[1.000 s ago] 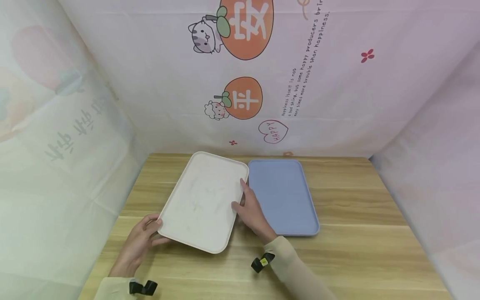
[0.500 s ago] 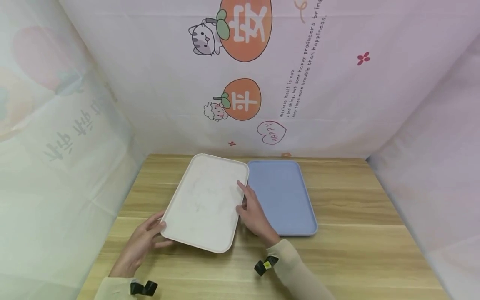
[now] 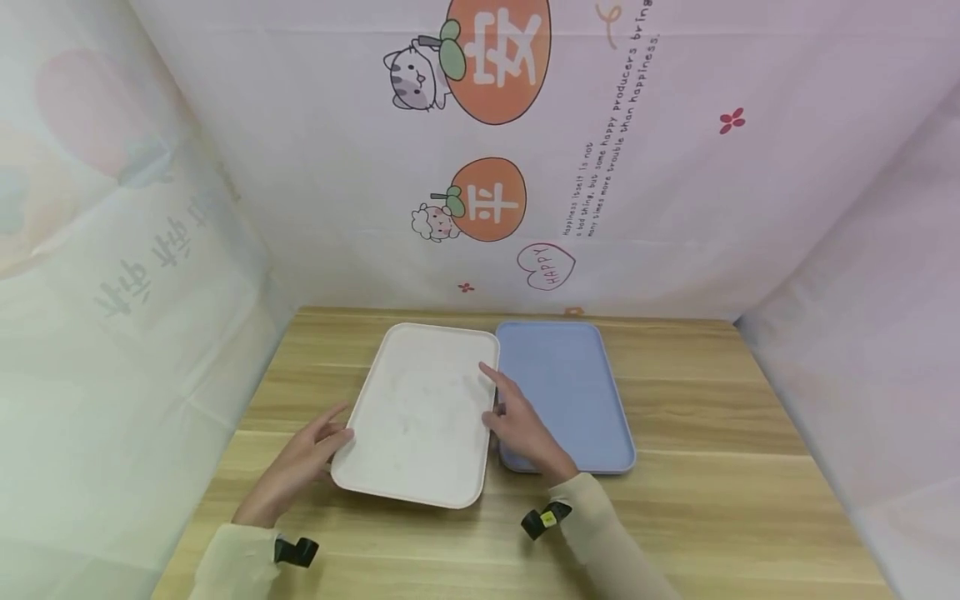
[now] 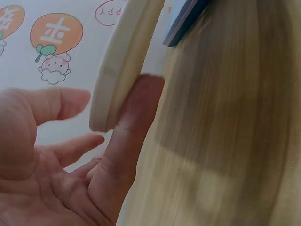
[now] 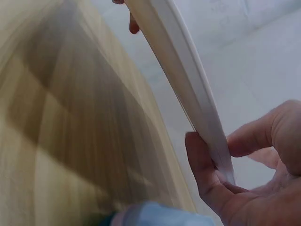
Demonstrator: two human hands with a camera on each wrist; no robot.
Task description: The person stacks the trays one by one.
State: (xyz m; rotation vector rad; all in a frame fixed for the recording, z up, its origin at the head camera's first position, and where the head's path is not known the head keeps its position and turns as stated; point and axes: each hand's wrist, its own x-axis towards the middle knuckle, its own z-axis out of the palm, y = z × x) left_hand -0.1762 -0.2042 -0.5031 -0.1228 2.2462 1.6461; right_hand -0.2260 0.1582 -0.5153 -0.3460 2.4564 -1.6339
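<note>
A white rectangular tray is held between both hands, and the wrist views show it raised off the wooden table. My left hand grips its near left corner: one finger runs along the underside, with the thumb at the opposite side of the rim. My right hand pinches the right edge between thumb and a finger underneath. Directly right of the white tray lies a blue tray, which the right hand partly covers in the head view.
Beneath the blue tray's rim, the left wrist view shows layered edges in blue, pinkish and darker tones. The wooden table meets a printed cloth wall at the back. White cloth hangs on both sides.
The white tray has shifted rightward and slightly nearer, turning straighter and closer in line with the blue tray. Both hands have moved right along with it. The blue tray stays put.
</note>
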